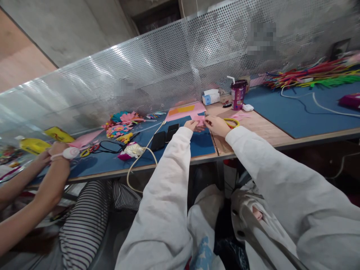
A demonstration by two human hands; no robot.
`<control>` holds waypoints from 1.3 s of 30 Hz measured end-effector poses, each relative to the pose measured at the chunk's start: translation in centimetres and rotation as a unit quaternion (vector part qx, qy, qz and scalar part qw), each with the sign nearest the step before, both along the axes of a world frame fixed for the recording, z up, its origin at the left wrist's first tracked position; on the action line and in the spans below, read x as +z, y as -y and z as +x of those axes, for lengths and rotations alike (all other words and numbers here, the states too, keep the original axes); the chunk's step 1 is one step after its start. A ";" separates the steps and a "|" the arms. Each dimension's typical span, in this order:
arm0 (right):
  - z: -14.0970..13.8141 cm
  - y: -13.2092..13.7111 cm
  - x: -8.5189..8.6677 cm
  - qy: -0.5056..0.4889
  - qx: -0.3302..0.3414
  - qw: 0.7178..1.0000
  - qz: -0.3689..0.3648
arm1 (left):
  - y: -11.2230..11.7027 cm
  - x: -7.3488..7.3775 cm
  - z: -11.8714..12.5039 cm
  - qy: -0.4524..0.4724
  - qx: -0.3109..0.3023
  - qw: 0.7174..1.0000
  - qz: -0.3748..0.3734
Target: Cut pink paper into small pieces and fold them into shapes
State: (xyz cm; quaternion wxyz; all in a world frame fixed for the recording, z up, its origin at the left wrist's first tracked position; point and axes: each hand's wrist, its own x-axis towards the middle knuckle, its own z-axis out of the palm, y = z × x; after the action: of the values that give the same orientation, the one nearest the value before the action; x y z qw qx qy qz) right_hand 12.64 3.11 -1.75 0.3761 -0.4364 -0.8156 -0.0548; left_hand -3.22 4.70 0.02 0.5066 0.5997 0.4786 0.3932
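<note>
A small pink piece of paper [199,119] is held up between my two hands, above the blue mat [204,144]. My left hand [192,124] pinches its left side, while my right hand [217,125] has its fingertips closed on the right edge. Just beside my right hand lie yellow-handled scissors [233,122], partly covered by the hand and sleeve. Behind the hands, a larger pink sheet [185,111] with an orange-yellow strip rests on the table. More pink paper scraps [240,115] lie to the right.
Two dark phones [158,141] sit left of my hands, near a pale cable [135,168]. A purple cup with a straw [237,95] and a tissue pack [210,97] stand behind. Paper flowers [123,123] lie at left. A co-worker's hands [57,150] are at far left.
</note>
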 end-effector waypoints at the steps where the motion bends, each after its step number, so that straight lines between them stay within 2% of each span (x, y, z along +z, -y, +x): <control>1: 0.0 0.1 0.0 0.005 -0.002 1.000 0.002 | 0.1 0.0 0.0 -0.005 0.000 1.000 0.006; 8: -0.1 0.5 0.1 0.026 -0.007 1.000 0.012 | -0.1 -0.2 -0.1 -0.041 0.007 0.998 0.037; 16: -0.2 0.5 0.1 0.029 0.003 0.999 0.022 | -0.3 -0.3 -0.3 -0.029 0.011 0.998 0.049; 20: -0.2 0.9 0.4 0.058 -0.003 0.998 0.014 | -1.0 -0.4 -0.2 -0.001 0.032 0.999 0.013; 25: -0.1 1.0 0.3 0.099 -0.009 0.995 0.009 | -1.5 0.2 0.1 0.027 0.034 0.995 -0.092; 29: 0.0 1.0 0.3 0.132 -0.006 0.991 0.016 | -1.4 0.5 0.1 0.014 0.044 0.994 -0.094; 33: -0.1 1.1 0.3 0.156 -0.006 0.988 0.016 | -1.5 0.0 0.1 0.012 0.043 0.996 -0.072; 39: -0.2 0.9 0.1 0.112 -0.002 0.994 0.014 | -1.5 -0.3 0.2 0.019 0.025 0.996 -0.083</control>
State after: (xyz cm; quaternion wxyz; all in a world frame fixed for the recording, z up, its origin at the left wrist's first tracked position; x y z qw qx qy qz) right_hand 12.42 2.18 -1.60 0.2886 -0.4235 -0.8510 -0.1151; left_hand -3.07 6.24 -0.31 0.5538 0.5356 0.5149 0.3759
